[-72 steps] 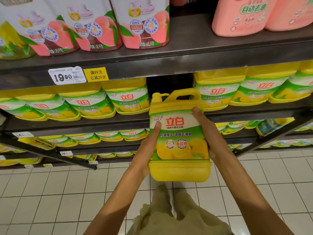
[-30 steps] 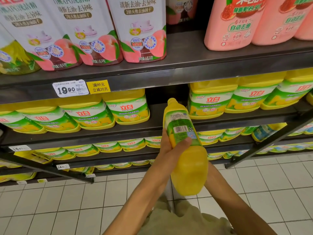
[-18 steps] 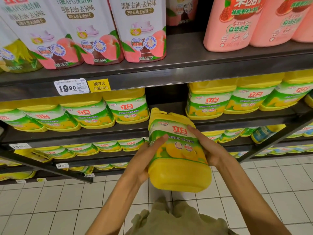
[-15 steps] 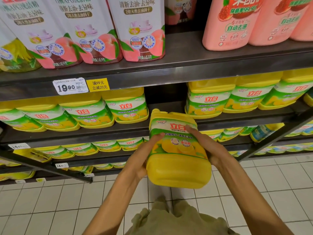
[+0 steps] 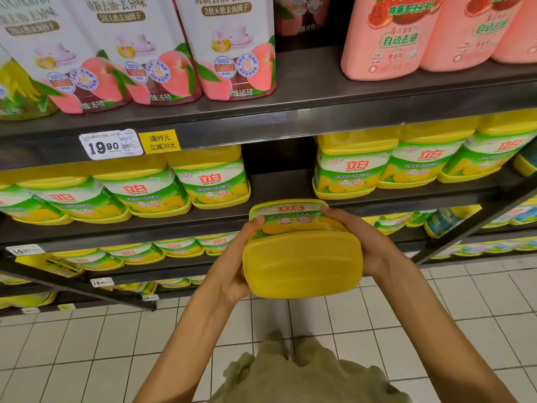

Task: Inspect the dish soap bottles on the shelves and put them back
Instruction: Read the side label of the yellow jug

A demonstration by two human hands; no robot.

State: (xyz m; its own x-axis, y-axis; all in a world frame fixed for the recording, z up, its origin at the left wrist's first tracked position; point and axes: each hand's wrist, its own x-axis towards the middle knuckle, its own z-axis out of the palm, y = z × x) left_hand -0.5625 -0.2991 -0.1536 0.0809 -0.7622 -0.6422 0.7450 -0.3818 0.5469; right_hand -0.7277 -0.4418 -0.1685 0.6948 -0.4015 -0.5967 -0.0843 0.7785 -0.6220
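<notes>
Fingers (image 5: 334,214) of the right hand (image 5: 369,245) are wrapping over the green label at the right side of the yellow dish soap bottle (image 5: 302,257), while the left hand (image 5: 232,269) is cupping the opposite side, its fingertips pressing on the label near the top edge. Both hands are grasping the bottle between them, a little right of the middle of the frame. It is tipping away from the person, so its plain yellow base is facing the camera and its cap end is pointing toward the shelving; the cap itself is hidden.

Behind the bottle, the middle shelf (image 5: 279,184) is showing a dark gap between two groups of matching yellow bottles: one row (image 5: 209,181) sitting at centre left, another row (image 5: 357,167) at centre right. The held bottle is hovering just in front of and below that gap, clear of the shelf.

Along the top of the frame, white peach-printed refill pouches (image 5: 226,48) are standing at upper left and pink bottles (image 5: 389,39) at upper right. A white price tag (image 5: 110,145) reading 19.90 and a yellow promo tag (image 5: 159,141) are sitting side by side on the upper shelf's edge. White floor tiles (image 5: 87,344) are filling the bottom of the frame.
</notes>
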